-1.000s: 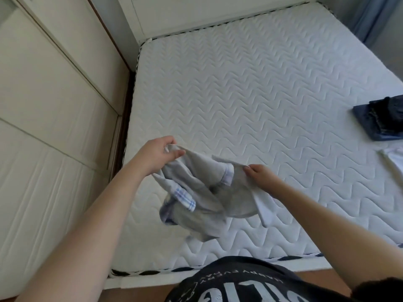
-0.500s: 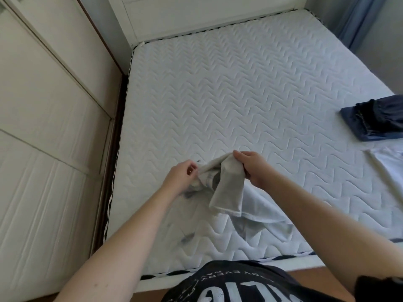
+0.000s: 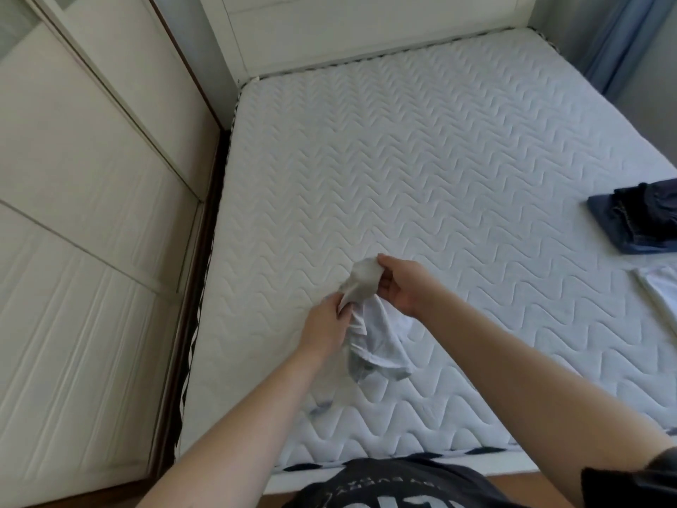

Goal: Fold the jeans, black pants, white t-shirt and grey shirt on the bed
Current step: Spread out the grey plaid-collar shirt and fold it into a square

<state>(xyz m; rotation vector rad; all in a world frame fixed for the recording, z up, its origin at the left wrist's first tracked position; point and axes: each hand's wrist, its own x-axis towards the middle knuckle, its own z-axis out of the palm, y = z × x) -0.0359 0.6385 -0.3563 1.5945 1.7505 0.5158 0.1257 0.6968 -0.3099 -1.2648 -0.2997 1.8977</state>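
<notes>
Both hands, left hand and right hand, grip the bunched grey shirt above the bed, likely seeking its edges to spread it.

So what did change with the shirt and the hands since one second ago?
Both hands, left hand and right hand, drew together, bunching the crumpled grey cotton shirt that was spread wider before. Both still grip it. The dark folded jeans pile stayed put.

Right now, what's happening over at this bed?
A person stands at the foot of the bed, sorting laundry. Both hands grip the bunched-up grey shirt: the left hand low, the right hand pinching the top. It isn't folded yet. Off to the right lie the folded jeans with the black pants on top, and the white t-shirt beside them.
</notes>
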